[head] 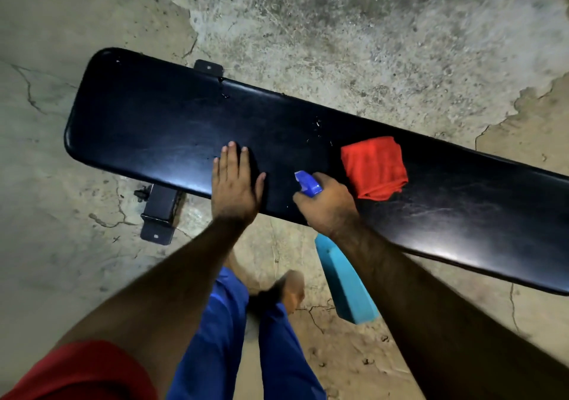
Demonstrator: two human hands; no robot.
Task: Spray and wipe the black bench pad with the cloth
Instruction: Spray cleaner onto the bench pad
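Note:
The long black bench pad (160,122) runs from upper left to lower right, with small droplets near its far edge. A folded red cloth (375,168) lies flat on the pad, right of centre. My left hand (235,184) rests palm down on the pad's near edge, fingers spread, holding nothing. My right hand (328,205) grips a spray bottle (345,279). Its dark blue nozzle points left over the pad, and its light blue body hangs below my wrist. The cloth lies just right of that hand, apart from it.
The bench's black metal foot bracket (158,215) sticks out below the pad at left, and another bracket (208,67) shows at the far edge. Cracked, stained concrete floor (338,30) surrounds the bench. My legs in blue trousers (221,322) stand close to the near side.

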